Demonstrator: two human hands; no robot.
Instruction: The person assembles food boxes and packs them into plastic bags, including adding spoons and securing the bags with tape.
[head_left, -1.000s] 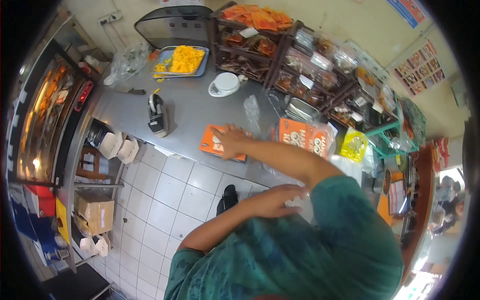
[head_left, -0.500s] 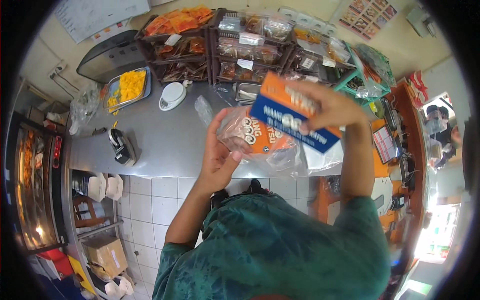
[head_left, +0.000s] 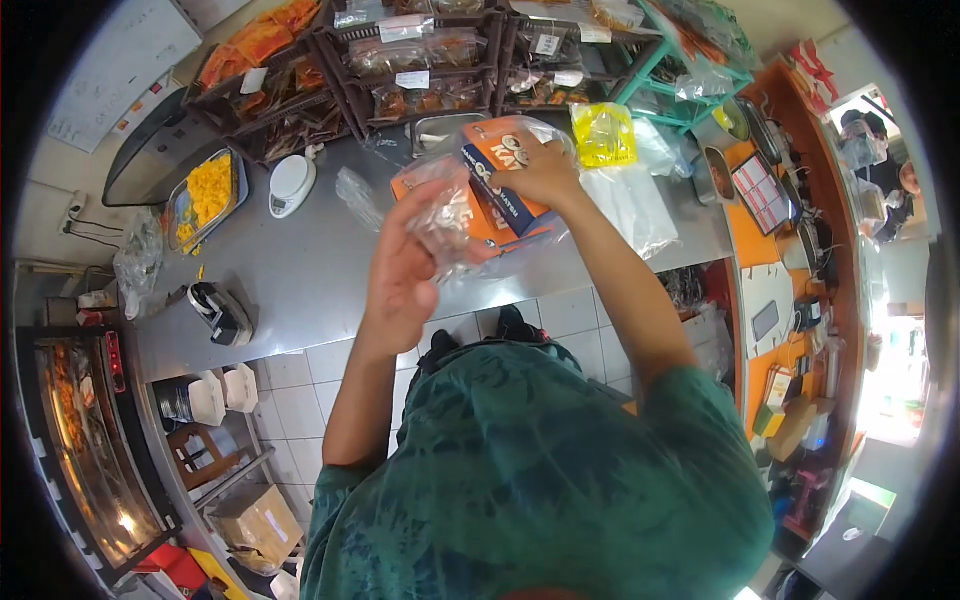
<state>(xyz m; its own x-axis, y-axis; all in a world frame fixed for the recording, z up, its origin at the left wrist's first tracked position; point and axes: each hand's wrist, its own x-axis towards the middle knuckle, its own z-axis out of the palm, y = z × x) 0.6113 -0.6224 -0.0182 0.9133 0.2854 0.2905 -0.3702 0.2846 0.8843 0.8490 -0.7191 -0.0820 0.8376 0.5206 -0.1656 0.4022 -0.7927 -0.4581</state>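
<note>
My right hand (head_left: 545, 178) grips an orange-and-blue carton (head_left: 496, 196) from its right end, over the counter. Beneath and beside that carton lies an orange box (head_left: 407, 183) in a clear plastic bag (head_left: 447, 218). At the left side of the bag, my left hand (head_left: 402, 265) has its fingers curved round the crinkled plastic. The bag's film partly covers the fingertips, and its reflections blur the edges. Both hands are close together above the steel counter (head_left: 300, 280).
Dark crates (head_left: 425, 65) of packed food line the back. A white scale (head_left: 292, 186), a tray of yellow pieces (head_left: 208, 200) and a black handheld device (head_left: 220, 315) stand left. A yellow packet (head_left: 604, 135) and clear bags (head_left: 625, 210) lie right.
My right hand has lowered the carton from above onto the bagged orange box. My left hand has shifted left and down with the bag's edge. The view has turned, revealing the yellow packet.
</note>
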